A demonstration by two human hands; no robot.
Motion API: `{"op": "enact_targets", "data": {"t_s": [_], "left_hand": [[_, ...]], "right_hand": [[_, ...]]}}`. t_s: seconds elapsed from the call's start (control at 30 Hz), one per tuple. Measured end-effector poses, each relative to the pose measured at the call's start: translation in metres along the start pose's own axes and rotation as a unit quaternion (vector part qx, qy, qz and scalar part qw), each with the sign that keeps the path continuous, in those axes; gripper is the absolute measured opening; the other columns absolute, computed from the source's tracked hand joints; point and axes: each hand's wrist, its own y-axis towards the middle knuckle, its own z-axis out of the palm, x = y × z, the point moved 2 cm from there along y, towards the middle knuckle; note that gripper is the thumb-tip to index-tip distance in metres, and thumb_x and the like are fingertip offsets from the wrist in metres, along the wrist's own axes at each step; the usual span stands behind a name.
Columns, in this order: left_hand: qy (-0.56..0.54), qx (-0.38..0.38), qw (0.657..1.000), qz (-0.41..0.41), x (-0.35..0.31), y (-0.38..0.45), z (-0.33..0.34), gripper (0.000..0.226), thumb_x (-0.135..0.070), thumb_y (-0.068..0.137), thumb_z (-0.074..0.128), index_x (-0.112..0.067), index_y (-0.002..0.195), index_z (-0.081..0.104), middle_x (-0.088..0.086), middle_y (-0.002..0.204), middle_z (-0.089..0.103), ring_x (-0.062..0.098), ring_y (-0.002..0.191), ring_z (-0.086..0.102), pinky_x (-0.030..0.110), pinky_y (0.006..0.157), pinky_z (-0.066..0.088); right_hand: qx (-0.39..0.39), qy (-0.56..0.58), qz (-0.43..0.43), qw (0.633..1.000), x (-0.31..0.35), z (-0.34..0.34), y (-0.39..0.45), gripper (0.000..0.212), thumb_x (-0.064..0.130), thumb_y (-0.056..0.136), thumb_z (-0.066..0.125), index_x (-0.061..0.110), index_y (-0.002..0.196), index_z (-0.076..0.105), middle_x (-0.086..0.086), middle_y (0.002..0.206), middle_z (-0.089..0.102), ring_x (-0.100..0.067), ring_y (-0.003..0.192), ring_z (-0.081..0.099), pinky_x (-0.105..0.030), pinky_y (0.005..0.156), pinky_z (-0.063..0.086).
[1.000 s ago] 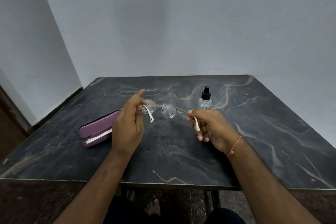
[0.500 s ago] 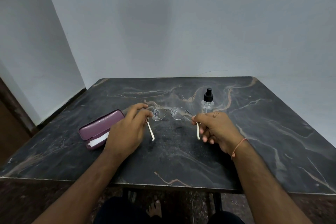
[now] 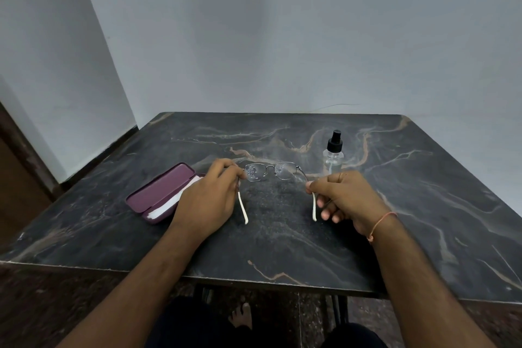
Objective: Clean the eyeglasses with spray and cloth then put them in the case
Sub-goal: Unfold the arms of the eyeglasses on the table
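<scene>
At mid-frame we hold the eyeglasses [image 3: 270,174] above the dark worktop [image 3: 423,206], our left hand [image 3: 207,200] and right hand [image 3: 343,199] each pinching one temple arm, droplets on the lenses; the purple case [image 3: 161,191] lies left, the spray bottle [image 3: 334,151] upper right

Maroon case [image 3: 163,192], black marbled table [image 3: 282,234], seemingly white cloth [image 3: 166,207]

One eyeglasses [image 3: 270,171]; one case [image 3: 162,191] (purple); one bottle [image 3: 333,153].
</scene>
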Motion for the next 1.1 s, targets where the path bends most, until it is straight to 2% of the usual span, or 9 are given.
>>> {"op": "enact_targets", "data": {"t_s": [0.13, 0.23, 0.47, 0.67, 0.9, 1.0, 1.07, 1.1], "left_hand": [[-0.018, 0.015, 1.000, -0.013, 0.003, -0.001, 0.003, 0.016, -0.020, 0.108, 0.064, -0.029, 0.119, 0.071, -0.015, 0.134, 0.060, 0.005, 0.073, 0.057, 0.014, 0.054, 0.034], [-0.025, 0.023, 0.999, -0.016, 0.003, -0.001, 0.003, 0.016, -0.019, 0.107, 0.064, -0.029, 0.119, 0.071, -0.015, 0.133, 0.060, 0.004, 0.072, 0.052, 0.012, 0.055, 0.030], [-0.021, 0.033, 0.999, -0.022, 0.005, -0.001, 0.003, 0.020, -0.017, 0.106, 0.064, -0.030, 0.121, 0.070, -0.016, 0.135, 0.059, 0.005, 0.069, 0.051, 0.023, 0.056, 0.037], [-0.022, 0.053, 0.998, -0.033, 0.005, -0.001, 0.004, 0.032, -0.011, 0.102, 0.062, -0.034, 0.124, 0.067, -0.018, 0.137, 0.055, -0.006, 0.063, 0.049, 0.017, 0.053, 0.032], [-0.011, 0.024, 0.999, -0.028, -0.003, -0.005, -0.005, 0.033, -0.007, 0.101, 0.064, -0.030, 0.124, 0.067, -0.014, 0.134, 0.060, 0.007, 0.060, 0.048, 0.026, 0.050, 0.044], [0.007, -0.025, 0.999, 0.021, -0.004, -0.012, -0.022, 0.028, -0.008, 0.099, 0.067, -0.027, 0.119, 0.068, -0.012, 0.126, 0.065, 0.008, 0.072, 0.057, 0.027, 0.052, 0.049], [0.010, -0.075, 0.997, 0.029, 0.006, -0.017, -0.036, 0.021, -0.017, 0.101, 0.062, -0.027, 0.118, 0.067, -0.011, 0.123, 0.066, 0.014, 0.091, 0.066, 0.036, 0.069, 0.056], [0.006, -0.098, 0.995, 0.008, 0.016, -0.020, -0.044, 0.019, -0.023, 0.102, 0.060, -0.028, 0.118, 0.066, -0.011, 0.122, 0.066, 0.016, 0.097, 0.065, 0.040, 0.077, 0.056]], "right_hand": [[0.000, -0.006, 0.008, 1.000, -0.002, 0.001, 0.002, 0.026, 0.015, 0.099, 0.078, -0.011, 0.100, 0.076, -0.007, 0.056, 0.065, -0.018, 0.038, 0.060, -0.021, 0.035, 0.042], [-0.001, -0.012, 0.013, 1.000, -0.003, 0.001, 0.004, 0.026, 0.014, 0.099, 0.079, -0.011, 0.099, 0.076, -0.007, 0.055, 0.066, -0.019, 0.039, 0.062, -0.022, 0.036, 0.045], [-0.008, -0.030, 0.013, 0.999, -0.006, 0.003, 0.008, 0.021, 0.014, 0.099, 0.079, -0.005, 0.091, 0.074, -0.008, 0.055, 0.067, -0.020, 0.039, 0.064, -0.023, 0.036, 0.048], [-0.021, -0.021, -0.001, 1.000, -0.007, 0.003, 0.008, 0.021, 0.018, 0.096, 0.083, -0.001, 0.099, 0.074, -0.004, 0.053, 0.066, -0.023, 0.041, 0.066, -0.024, 0.036, 0.049], [-0.059, -0.038, -0.031, 0.997, -0.008, 0.007, 0.006, 0.023, 0.027, 0.090, 0.086, 0.006, 0.095, 0.076, -0.003, 0.050, 0.064, -0.025, 0.040, 0.068, -0.025, 0.037, 0.049], [-0.081, -0.065, -0.061, 0.993, -0.005, 0.010, 0.001, 0.023, 0.036, 0.086, 0.089, 0.017, 0.091, 0.077, -0.003, 0.051, 0.068, -0.027, 0.041, 0.070, -0.026, 0.039, 0.051], [-0.090, -0.093, -0.086, 0.988, -0.005, 0.011, 0.000, 0.021, 0.039, 0.086, 0.088, 0.023, 0.091, 0.076, -0.005, 0.053, 0.071, -0.027, 0.041, 0.071, -0.027, 0.038, 0.052], [-0.095, -0.104, -0.099, 0.985, -0.005, 0.012, -0.001, 0.019, 0.038, 0.086, 0.087, 0.025, 0.094, 0.075, -0.006, 0.055, 0.072, -0.027, 0.041, 0.071, -0.027, 0.037, 0.052]]}}
